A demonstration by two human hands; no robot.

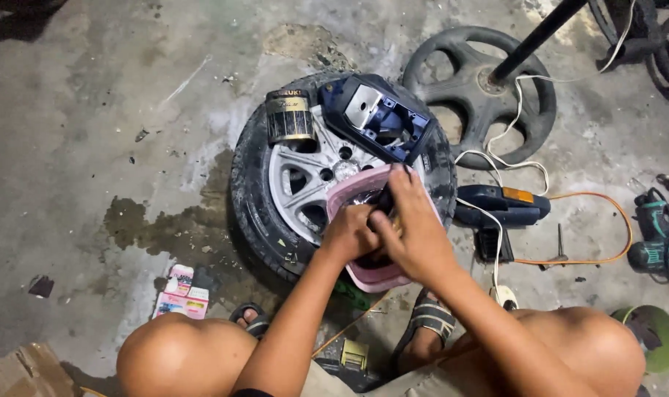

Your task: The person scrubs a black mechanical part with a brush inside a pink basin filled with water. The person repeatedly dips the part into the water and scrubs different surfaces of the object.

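hands: your left hand (349,234) and right hand (415,228) are pressed together, closed on something dark, hard to make out, inside the pink basin (364,276).
basin: sits on the wheel (290,184), overhanging its near edge.
risk: it could tip toward your knees.
room: cords (570,197) crowd your right; floor left is open.

- Pink plastic basin (349,192): smooth, slightly glossy rim.
- Round black rubber tyre (250,202): matt, dusty, scuffed grey in places.
- Silver spoked metal wheel rim (294,176): dull sheen, smudged.
- Dark cylindrical metal can (289,116): glossy, with a gold band.
- Blue moulded plastic housing (378,117): shiny, holding a bright metal plate.
- Grey concrete floor (92,132): rough, stained, with a darker wet patch (near the tyre).
- Black plastic wheel cover (452,81): matt, dusty.
- Brown cardboard piece (22,371): matt, creased.
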